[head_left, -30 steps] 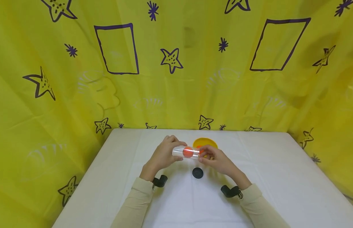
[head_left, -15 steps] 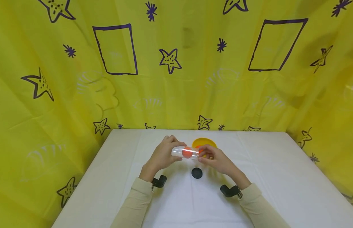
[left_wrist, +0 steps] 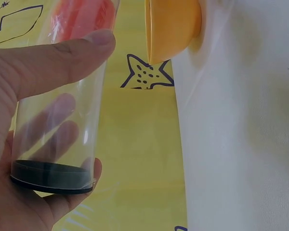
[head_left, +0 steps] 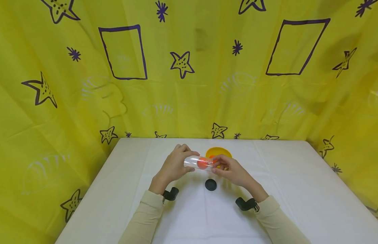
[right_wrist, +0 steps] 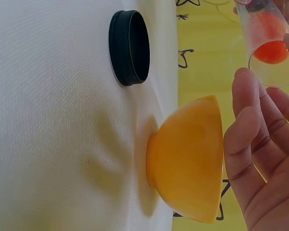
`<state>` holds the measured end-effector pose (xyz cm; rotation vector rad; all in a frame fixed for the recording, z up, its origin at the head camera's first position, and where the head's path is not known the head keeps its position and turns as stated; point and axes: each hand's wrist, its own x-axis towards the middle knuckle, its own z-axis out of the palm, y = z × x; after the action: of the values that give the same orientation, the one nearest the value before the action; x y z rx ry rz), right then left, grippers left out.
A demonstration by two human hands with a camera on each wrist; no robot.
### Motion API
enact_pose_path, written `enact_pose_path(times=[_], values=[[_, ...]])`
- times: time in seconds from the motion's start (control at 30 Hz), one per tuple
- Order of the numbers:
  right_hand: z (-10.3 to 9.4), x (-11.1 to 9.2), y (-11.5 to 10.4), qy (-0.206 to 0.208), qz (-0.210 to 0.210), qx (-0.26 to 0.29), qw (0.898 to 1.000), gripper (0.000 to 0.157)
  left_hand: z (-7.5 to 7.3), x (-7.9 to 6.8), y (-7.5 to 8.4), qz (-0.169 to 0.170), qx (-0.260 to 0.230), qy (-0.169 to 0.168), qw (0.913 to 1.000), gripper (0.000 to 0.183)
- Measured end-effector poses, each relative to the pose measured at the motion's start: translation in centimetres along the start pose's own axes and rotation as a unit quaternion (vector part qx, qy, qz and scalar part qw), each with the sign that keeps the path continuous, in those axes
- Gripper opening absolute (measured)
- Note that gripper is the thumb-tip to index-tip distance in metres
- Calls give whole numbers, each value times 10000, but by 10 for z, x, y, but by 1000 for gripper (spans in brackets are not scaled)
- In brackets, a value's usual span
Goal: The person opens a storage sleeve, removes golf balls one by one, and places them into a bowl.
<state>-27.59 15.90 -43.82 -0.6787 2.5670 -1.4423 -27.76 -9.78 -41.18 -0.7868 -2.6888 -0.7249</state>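
My left hand (head_left: 175,163) grips a clear plastic tube (left_wrist: 62,125), held nearly level above the table. A black cap (left_wrist: 53,175) closes the end within the left palm. Inside the tube, an orange ball (head_left: 202,163) lies toward the uncapped mouth. My right hand (right_wrist: 260,144) is at that mouth, its fingers loosely bent, with fingertips touching or very close to the rim; the head view leaves exact contact unclear. A yellow bowl (right_wrist: 188,159) stands just behind the right hand, and something orange shows at its near side, partly hidden.
A loose black cap (head_left: 211,185) lies on the white-covered table (head_left: 204,217), nearer me than the tube. A yellow patterned curtain (head_left: 182,98) hangs behind the table and along both sides.
Over the last half second the orange ball has shifted slightly right inside the tube, toward its mouth. Both hands have stayed almost still.
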Motion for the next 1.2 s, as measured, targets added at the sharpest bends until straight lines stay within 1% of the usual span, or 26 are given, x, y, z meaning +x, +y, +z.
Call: enact_pose_path(times=[0.23, 0.5, 0.73, 0.9, 1.0, 1.2], values=[[-1, 0, 1, 33, -80, -7, 10000, 46, 0, 0, -1, 10, -14, -6, 10000, 47], [-2, 1, 1, 88, -14, -101, 9999, 41, 2, 0, -3, -41, 34, 24, 10000, 45], [-3, 0, 0, 32, 80, 65, 9999, 44, 2, 0, -3, -5, -67, 47, 10000, 44], [-3, 1, 2, 26, 146, 176, 9997, 47, 1, 0, -4, 86, -7, 138, 9999, 44], [-3, 1, 3, 95, 93, 119, 9998, 45, 1, -1, -4, 101, -16, 178, 9998, 44], [-5, 0, 5, 303, -121, 20, 9995, 41, 0, -1, -5, -7, -163, 174, 9997, 45]])
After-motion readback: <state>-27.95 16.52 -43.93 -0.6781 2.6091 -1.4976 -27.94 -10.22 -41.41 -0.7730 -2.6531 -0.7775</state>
